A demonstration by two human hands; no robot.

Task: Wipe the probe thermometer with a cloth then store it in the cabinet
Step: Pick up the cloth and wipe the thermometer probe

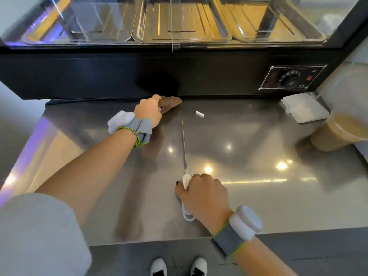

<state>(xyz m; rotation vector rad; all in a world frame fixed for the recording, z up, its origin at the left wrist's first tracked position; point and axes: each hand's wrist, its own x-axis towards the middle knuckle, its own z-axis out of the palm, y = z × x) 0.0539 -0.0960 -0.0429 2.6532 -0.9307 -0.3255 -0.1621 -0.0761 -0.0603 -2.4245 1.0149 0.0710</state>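
The probe thermometer (184, 148) lies on the steel counter (249, 196), its thin metal stem pointing away from me and its white handle near the front. My right hand (203, 194) is closed around that white handle, covering most of it. A brown cloth (172, 102) lies at the back of the counter against the black display cabinet (119, 76). My left hand (148, 112) is closed on the cloth's near end. A small white cap (199, 113) rests on the counter to the right of the cloth.
The glass-fronted cabinet holds steel trays (182, 22) and has a control dial (291, 78) at the right. White folded items (304, 109) and a tall beige container (342, 128) stand at the counter's right. My shoes (178, 266) show below the front edge.
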